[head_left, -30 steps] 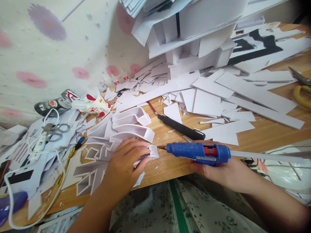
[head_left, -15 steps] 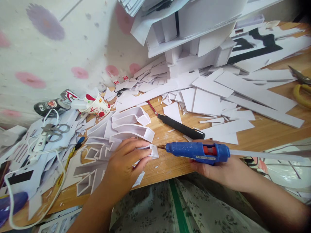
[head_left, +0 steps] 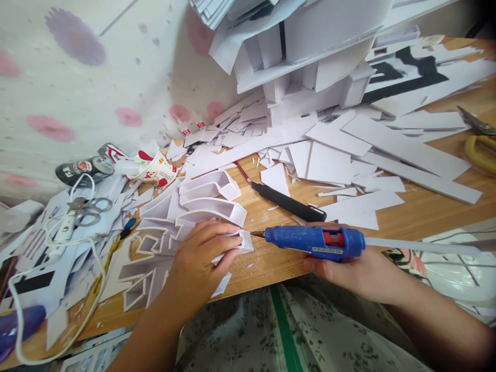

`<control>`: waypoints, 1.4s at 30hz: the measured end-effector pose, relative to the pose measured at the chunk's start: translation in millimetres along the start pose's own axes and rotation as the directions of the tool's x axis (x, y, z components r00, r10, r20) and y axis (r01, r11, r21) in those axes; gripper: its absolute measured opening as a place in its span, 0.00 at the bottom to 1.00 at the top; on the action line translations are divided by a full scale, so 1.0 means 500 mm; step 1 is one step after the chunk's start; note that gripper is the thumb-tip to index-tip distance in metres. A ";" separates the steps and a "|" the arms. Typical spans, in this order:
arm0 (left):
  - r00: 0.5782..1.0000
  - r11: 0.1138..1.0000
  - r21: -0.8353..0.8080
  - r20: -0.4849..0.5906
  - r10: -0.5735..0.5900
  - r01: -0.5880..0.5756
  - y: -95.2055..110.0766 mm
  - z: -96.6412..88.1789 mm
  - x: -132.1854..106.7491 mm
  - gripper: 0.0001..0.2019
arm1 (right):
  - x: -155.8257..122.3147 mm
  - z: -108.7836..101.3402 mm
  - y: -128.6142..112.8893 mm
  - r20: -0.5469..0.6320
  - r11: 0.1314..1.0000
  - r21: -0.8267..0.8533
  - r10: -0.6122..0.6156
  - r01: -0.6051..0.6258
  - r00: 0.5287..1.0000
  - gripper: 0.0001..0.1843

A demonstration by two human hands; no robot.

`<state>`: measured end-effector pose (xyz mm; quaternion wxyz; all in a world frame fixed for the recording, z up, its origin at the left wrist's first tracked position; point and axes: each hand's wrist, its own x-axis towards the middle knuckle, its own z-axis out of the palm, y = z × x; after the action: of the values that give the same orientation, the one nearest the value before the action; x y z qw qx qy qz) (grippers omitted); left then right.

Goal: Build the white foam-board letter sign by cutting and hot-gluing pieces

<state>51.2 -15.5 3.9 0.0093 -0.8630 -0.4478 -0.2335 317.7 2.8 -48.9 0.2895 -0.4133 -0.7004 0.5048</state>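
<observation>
My right hand (head_left: 349, 274) grips a blue hot glue gun (head_left: 313, 242), with a clear glue stick (head_left: 422, 246) jutting from its back end. Its brown nozzle touches or nearly touches the end of a small white foam-board piece (head_left: 247, 242). My left hand (head_left: 207, 253) is closed on that piece, fingers over the top and thumb at the near side, hiding most of it. Beyond and left of that hand stand several curved white foam-board shapes (head_left: 213, 212) with raised walls. A small white scrap (head_left: 221, 285) lies under the left thumb at the table edge.
A black utility knife (head_left: 289, 201) lies beyond the glue gun. White board offcuts (head_left: 337, 157) cover the back and right of the wooden table (head_left: 267, 266). At left are silver scissors (head_left: 87, 211), a white cable (head_left: 98, 289), a paper cup (head_left: 155, 170) and a dark can (head_left: 83, 169). Yellow-handled scissors (head_left: 480, 152) sit far right.
Almost nothing differs. Both hands, the glue gun and the foam-board piece keep the same positions; the view has shifted very slightly.
</observation>
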 end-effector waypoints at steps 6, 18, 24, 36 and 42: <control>0.999 0.999 -0.024 0.030 -0.034 0.035 0.002 -0.001 0.000 0.04 | -0.003 0.000 -0.013 0.009 1.000 -0.028 0.001 -0.001 1.000 0.07; 0.998 0.996 -0.068 0.041 -0.049 0.051 -0.005 0.000 -0.005 0.06 | -0.001 0.014 -0.015 0.036 0.993 -0.114 0.023 -0.019 0.999 0.05; 0.999 0.996 -0.078 0.022 -0.049 0.050 -0.002 -0.002 -0.003 0.05 | 0.002 0.019 -0.021 0.027 0.996 -0.089 0.022 -0.020 0.999 0.04; 0.999 0.998 -0.051 0.018 -0.044 0.045 0.000 0.000 0.000 0.06 | -0.001 0.014 -0.011 0.006 0.996 -0.088 0.026 -0.025 1.000 0.04; 0.999 0.997 -0.066 0.011 -0.039 0.040 -0.002 0.001 -0.002 0.06 | 0.013 0.013 -0.024 0.048 0.993 -0.114 0.021 -0.015 0.999 0.04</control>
<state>50.2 -15.5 2.8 -0.0259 -0.8550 -0.4568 -0.2443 305.6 3.5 -39.6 0.2437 -0.4229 -0.7312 0.4766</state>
